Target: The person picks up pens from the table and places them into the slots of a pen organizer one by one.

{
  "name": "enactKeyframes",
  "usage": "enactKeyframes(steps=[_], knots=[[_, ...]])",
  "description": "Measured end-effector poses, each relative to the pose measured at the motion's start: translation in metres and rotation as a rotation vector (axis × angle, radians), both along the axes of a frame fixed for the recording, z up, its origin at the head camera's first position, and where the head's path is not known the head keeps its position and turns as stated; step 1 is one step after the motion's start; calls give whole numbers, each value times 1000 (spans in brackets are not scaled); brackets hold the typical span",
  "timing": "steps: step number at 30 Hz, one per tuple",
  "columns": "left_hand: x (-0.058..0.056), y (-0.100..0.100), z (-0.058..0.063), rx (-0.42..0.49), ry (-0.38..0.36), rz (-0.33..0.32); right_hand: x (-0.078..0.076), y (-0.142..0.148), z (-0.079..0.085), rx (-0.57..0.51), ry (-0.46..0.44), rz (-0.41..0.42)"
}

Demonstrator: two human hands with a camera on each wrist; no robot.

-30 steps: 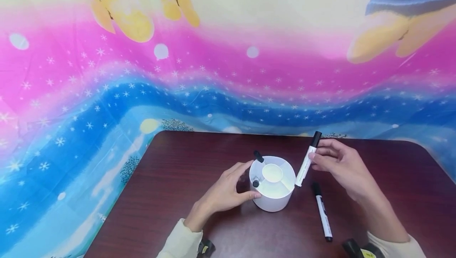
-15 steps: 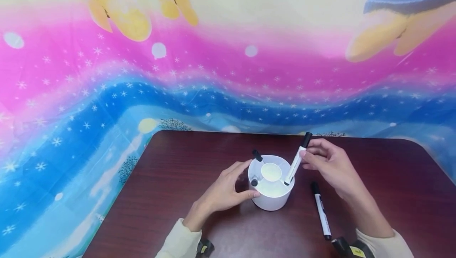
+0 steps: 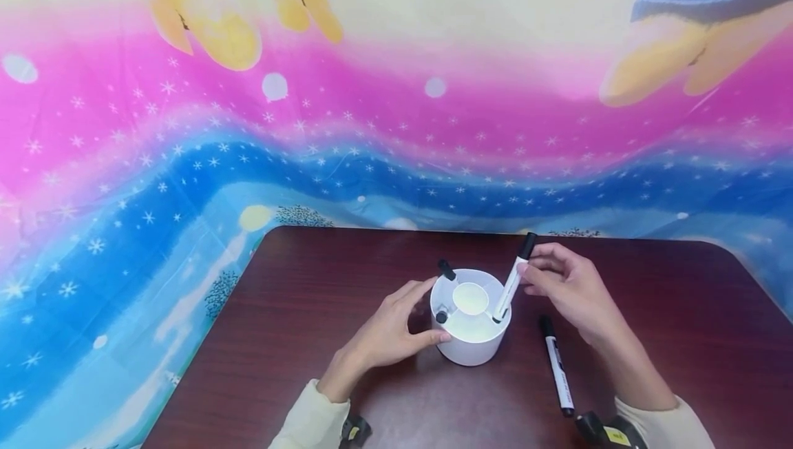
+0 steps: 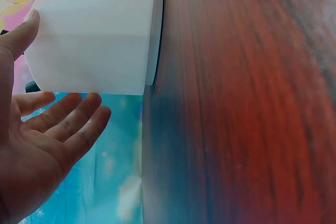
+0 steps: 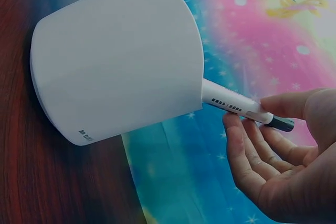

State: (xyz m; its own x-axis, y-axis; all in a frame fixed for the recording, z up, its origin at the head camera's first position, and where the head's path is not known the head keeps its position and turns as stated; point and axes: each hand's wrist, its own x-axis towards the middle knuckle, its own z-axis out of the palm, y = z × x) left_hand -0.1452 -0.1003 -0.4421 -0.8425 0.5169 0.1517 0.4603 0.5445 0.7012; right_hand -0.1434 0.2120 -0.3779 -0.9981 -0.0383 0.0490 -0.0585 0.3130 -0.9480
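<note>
A white round pen holder (image 3: pixel 471 351) with a ring-shaped divided top stands on the table. My left hand (image 3: pixel 387 330) grips its left side, thumb at the near rim and fingertips along the far side; the left wrist view shows the pen holder (image 4: pixel 94 35) between thumb and fingers. Between thumb and fingers, my right hand (image 3: pixel 573 287) pinches a white marker (image 3: pixel 509 288) with a black cap. The marker tilts, cap up, its lower end inside the right part of the holder. In the right wrist view the rim hides the lower end of the marker (image 5: pixel 231 99).
Two black-capped markers stand in the holder, one black cap (image 3: pixel 446 269) at the back left and another cap (image 3: pixel 442 317) at the front left. A further marker (image 3: pixel 557 370) lies on the dark red table (image 3: pixel 297 284) to the right. A printed cloth (image 3: pixel 396 125) hangs behind.
My right hand has moved left with the marker, bringing its lower end from beside the holder's right rim to inside it. My left hand has kept its grip on the holder.
</note>
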Motion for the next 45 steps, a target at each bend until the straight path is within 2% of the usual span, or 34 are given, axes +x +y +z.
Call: enactKeyframes(steps=[9, 25, 36, 45], knots=[[0, 0, -2, 0, 4, -2, -1, -1, -5, 86, -13, 6], [0, 0, -2, 17, -3, -3, -2, -5, -12, 88, -2, 30], [2, 0, 0, 8, -1, -1, -1, -10, -17, 181, 9, 30], [1, 1, -1, -1, -10, 6, -1, -7, -16, 195, 72, 59]])
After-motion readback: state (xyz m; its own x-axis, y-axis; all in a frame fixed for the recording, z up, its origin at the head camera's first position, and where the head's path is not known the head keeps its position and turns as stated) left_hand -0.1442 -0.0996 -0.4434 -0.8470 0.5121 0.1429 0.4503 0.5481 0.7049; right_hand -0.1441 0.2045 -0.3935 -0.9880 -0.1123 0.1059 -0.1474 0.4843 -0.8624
